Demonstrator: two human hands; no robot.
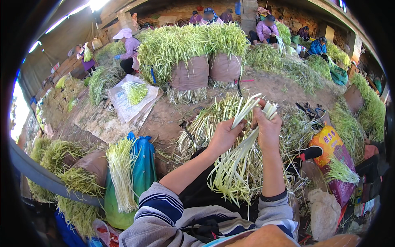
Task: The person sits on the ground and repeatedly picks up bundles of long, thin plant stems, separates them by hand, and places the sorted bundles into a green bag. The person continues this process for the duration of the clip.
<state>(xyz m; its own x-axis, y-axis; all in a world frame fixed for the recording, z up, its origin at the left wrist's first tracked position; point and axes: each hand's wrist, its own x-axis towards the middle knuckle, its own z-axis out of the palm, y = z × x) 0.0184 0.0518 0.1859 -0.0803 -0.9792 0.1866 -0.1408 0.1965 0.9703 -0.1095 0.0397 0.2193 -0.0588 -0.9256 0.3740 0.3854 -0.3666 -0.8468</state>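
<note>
My left hand (pixel 227 133) is closed around the pale stalks of a few leafy vegetable stems, likely blanched garlic chives (pixel 246 112). Close beside it, my right hand (pixel 268 122) grips a thicker bunch of the same stalks (pixel 269 110), white ends up, with its yellow-green leaves (pixel 234 173) hanging down over my lap. Beneath and behind both hands spreads a loose heap of stems (pixel 205 129). A neat bundle of stems (pixel 122 179) lies to my left on a blue and green plastic bag (pixel 148 160).
Large wrapped bales of greens (pixel 189 72) stand ahead. A smaller bundle lies on a white sheet (pixel 128 109) at the left front. A printed orange and purple sack (pixel 334 166) is on the right, near a dark shoe (pixel 311 152). Several people sit or stand among heaps farther back.
</note>
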